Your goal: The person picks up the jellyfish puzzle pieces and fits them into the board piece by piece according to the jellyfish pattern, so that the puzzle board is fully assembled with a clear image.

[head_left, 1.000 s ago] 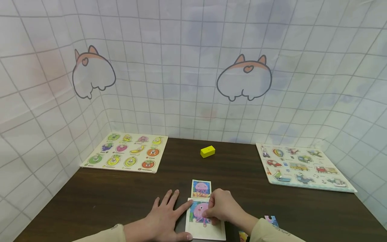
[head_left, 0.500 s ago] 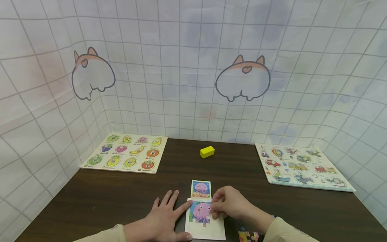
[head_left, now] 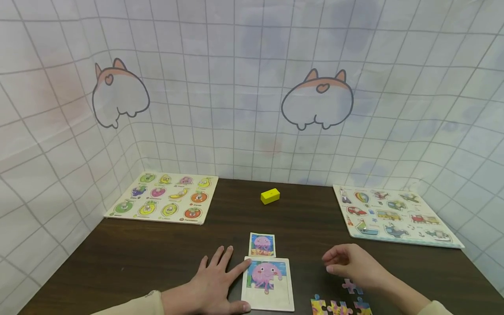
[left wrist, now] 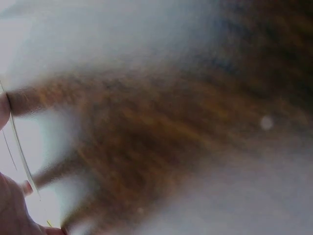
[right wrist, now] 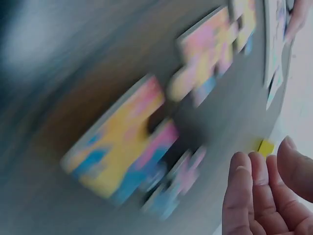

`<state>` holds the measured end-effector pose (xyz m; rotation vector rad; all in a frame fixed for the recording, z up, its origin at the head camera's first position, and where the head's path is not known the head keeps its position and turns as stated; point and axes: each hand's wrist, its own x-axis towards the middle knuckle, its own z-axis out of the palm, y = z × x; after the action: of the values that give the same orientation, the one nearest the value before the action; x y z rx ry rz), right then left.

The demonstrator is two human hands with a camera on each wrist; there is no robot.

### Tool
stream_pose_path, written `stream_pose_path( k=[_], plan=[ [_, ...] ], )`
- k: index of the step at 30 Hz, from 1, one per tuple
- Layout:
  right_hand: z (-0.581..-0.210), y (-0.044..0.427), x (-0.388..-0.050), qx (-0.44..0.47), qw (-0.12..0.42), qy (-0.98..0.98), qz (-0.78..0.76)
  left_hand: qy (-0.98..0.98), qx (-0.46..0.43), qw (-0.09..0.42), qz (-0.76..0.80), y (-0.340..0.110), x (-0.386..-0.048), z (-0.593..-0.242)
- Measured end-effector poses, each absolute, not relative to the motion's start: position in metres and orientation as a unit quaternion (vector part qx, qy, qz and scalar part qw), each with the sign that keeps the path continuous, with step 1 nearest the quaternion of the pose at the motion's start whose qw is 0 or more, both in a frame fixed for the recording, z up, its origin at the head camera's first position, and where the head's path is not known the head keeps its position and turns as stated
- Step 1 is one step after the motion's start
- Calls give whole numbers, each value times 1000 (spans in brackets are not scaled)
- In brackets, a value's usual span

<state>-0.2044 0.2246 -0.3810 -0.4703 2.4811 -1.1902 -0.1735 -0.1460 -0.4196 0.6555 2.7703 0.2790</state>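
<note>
A: So where's your puzzle (head_left: 261, 272) at, and how's it look?

B: It's part filled, sitting in the tray (head_left: 275, 302) around the middle of the table's (head_left: 157, 249) near edge. You've got a pink jellyfish with two eyes and red cheeks, blue water along the far side, some green at the left. Pale tray bottom shows along the near edge and partway up the right, with a pink bit poking down into it.

A: And your hands?

B: Your left hand (head_left: 216, 282) is spread flat, index tip at the tray's far left corner, thumb at its left edge. Your right hand (head_left: 356, 266) has loosely curved fingers, thumb apart, nothing in it.

A: Loose pieces (head_left: 340, 307)?

B: Yep, right of your tray by the near edge, yellow, pink and blue, knobs and notches. Your card (head_left: 262, 245) lies at the tray's far edge, whole jellyfish on it.
</note>
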Motion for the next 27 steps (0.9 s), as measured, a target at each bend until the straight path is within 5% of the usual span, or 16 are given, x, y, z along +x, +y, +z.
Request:
stream_pose_path(
  k=[12, 27],
  plan=[
    [-397, 288, -204, -150, 185, 879, -413, 959, 230, 137, 96, -146, -175, -423],
    [-411, 293, -200, -171, 180, 890, -382, 959, 227, 142, 98, -146, -175, -420]
  ],
)
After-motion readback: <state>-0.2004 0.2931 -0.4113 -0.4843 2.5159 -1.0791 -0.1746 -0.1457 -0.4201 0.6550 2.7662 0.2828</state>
